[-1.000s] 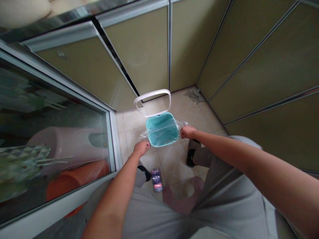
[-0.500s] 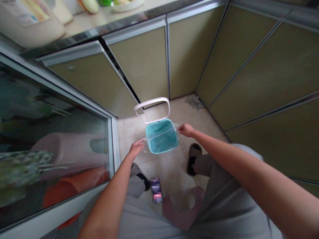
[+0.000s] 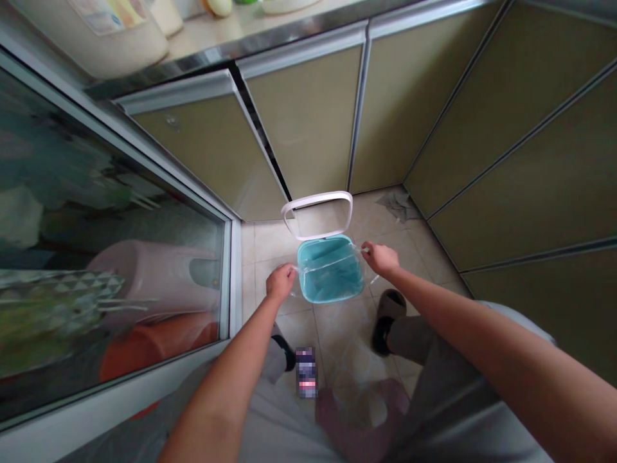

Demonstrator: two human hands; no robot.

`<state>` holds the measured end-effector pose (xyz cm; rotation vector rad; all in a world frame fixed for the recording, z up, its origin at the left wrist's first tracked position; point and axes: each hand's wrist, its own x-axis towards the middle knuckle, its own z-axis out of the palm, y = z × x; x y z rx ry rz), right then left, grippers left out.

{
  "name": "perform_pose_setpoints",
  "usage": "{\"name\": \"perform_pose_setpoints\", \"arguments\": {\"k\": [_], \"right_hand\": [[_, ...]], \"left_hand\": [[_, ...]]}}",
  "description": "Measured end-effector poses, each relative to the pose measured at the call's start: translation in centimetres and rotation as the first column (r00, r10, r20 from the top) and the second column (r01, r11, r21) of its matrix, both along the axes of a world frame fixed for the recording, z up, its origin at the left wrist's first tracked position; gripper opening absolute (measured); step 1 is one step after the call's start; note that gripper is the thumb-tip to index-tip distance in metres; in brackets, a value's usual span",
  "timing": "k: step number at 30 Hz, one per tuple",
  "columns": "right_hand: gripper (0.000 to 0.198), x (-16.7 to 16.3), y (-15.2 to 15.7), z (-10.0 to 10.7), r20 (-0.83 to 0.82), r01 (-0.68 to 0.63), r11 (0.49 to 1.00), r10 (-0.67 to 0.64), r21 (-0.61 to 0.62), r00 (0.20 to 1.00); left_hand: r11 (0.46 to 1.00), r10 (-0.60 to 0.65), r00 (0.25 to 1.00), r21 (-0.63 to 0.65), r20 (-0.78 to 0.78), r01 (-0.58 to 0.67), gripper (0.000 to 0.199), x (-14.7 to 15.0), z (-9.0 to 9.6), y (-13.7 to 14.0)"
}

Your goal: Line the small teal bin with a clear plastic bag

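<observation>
A teal bin stands on the tiled floor between my hands. Across its mouth stretches a clear plastic bag, its edge drawn into a line from side to side. At the bin's left, my left hand is closed on one end of the bag. My right hand pinches the other end, just off the bin's right rim. Behind the bin, a white ring frame is raised against its back edge and leans towards the cabinets.
Beige cabinet doors line the back and right. A glass sliding door closes in the left side, with a pink tub and an orange bucket behind it. A grey cloth lies in the floor corner. My slippered foot is at right.
My left hand's fingers, looser before, have closed on the bag's left end. My right hand keeps its pinch. The view has shifted, so the scene sits further right.
</observation>
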<state>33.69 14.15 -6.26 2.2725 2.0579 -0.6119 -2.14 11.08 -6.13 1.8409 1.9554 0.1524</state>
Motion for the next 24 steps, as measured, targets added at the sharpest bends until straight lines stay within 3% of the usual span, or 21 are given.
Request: {"name": "perform_pose_setpoints", "arguments": {"k": [4,9,12,16,19,24], "right_hand": [[0.035,-0.1,1.8,-1.4,-0.073,0.039,0.999,-0.04,-0.011,0.997],[0.028,-0.5,5.1,-3.7,-0.293,0.114,0.993,-0.118,-0.033,0.949],[0.026,-1.0,7.0,-4.8,-0.464,0.204,0.973,-0.229,-0.106,0.856],[0.022,-1.6,8.4,-5.9,-0.571,0.316,0.932,-0.36,-0.179,0.738],[0.02,-1.7,8.6,-6.5,-0.593,0.339,0.917,-0.395,-0.209,0.702],[0.022,-1.9,8.2,-7.7,-0.591,0.362,0.896,-0.442,-0.257,0.674]], "left_hand": [[0.995,0.089,0.993,-0.052,0.077,-0.086,0.03,-1.1,-2.1,1.9],[0.961,0.235,0.952,-0.195,0.197,-0.196,0.028,-2.2,-5.4,5.1],[0.912,0.39,0.857,-0.272,0.337,-0.308,0.024,-2.1,-6.6,7.2],[0.803,0.575,0.707,-0.447,0.411,-0.394,0.023,-1.7,-7.3,9.5],[0.768,0.616,0.669,-0.504,0.415,-0.395,0.021,-1.5,-7.7,10.6],[0.783,0.592,0.686,-0.505,0.424,-0.364,0.029,-1.4,-9.0,11.7]]}}
